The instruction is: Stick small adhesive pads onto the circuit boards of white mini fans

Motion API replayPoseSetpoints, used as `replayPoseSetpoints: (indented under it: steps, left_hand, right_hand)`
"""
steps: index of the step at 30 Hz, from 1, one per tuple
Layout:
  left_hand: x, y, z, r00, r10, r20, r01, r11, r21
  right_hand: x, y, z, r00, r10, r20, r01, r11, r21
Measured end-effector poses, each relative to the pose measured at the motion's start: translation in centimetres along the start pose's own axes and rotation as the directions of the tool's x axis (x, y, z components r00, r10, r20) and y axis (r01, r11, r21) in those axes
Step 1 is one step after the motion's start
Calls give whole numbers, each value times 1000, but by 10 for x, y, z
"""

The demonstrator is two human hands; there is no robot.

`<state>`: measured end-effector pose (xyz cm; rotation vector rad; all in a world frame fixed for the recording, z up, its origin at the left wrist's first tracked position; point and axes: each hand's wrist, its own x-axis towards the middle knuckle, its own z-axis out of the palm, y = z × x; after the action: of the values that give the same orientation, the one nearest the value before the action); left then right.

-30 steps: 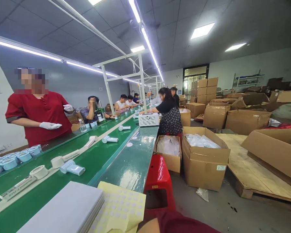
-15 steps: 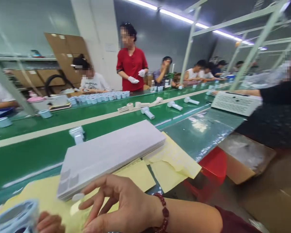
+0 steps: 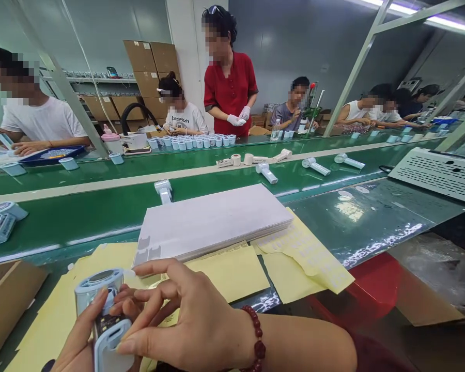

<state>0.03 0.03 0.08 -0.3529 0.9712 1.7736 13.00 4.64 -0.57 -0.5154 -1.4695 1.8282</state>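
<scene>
My left hand (image 3: 83, 330) grips a pale blue handheld fan (image 3: 103, 310) upright at the lower left, its dark display panel facing me. My right hand (image 3: 186, 315), with a red bead bracelet (image 3: 258, 338), reaches in from the lower right. Its index fingertip carries a small white round sticker (image 3: 129, 272) beside the fan's top. Under both hands lies yellow backing paper (image 3: 225, 274). Beyond them sits a stack of white sheets (image 3: 213, 222), and a peeled yellow sticker sheet (image 3: 306, 263) lies to the right.
A green conveyor belt (image 3: 101, 183) crosses the view, carrying more fans (image 3: 267, 173) and tape rolls (image 3: 236, 160). A cardboard box (image 3: 8, 305) stands at lower left, a white vented unit (image 3: 437, 173) at right. Seated co-workers (image 3: 294, 106) and a standing gloved person (image 3: 228, 88) work beyond.
My view has swung left along the belt. The fan has risen into view in my left hand, and my right hand has moved closer to it with the white sticker.
</scene>
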Motion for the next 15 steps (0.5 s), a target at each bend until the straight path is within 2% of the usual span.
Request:
replayPoseSetpoints:
  steps: [3, 6, 12, 15]
  left_hand:
    - [-2, -2, 3, 1000, -5, -3, 5, 999, 32]
    - [-5, -8, 8, 998, 40, 45, -44, 993, 111]
    - [-8, -14, 12, 997, 60, 51, -65, 992, 107]
    - [-6, -12, 11, 998, 52, 16, -54, 995, 80]
  right_hand:
    - [1, 2, 1, 1000, 13, -16, -14, 999, -47]
    - [3, 3, 1, 998, 54, -33, -57, 995, -87]
    - [4, 4, 0, 997, 68, -40, -72, 990, -119]
    - [4, 6, -1, 996, 89, -31, -91, 991, -100]
